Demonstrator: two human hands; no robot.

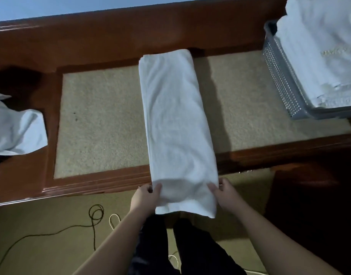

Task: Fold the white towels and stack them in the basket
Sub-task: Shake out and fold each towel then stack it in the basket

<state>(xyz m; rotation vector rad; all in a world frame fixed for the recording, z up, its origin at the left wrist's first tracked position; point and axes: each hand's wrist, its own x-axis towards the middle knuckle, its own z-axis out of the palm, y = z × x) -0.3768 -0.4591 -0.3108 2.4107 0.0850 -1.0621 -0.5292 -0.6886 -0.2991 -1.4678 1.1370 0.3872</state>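
Towel (174, 120): long white strip lying across the table (103, 120), near end overhanging. Left hand (146, 196) and right hand (226, 195) each pinch a near corner. Advice: lift both corners evenly, fold away squarely (basket (280, 76) waits far right)

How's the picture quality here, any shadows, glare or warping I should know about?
Head view: dim, soft light; the long towel throws a dark shadow to its right across the table; the wood rim shows slight sheen; wide-angle bowing bends the table edges; the basket and the crumpled towel at the frame edges look soft.
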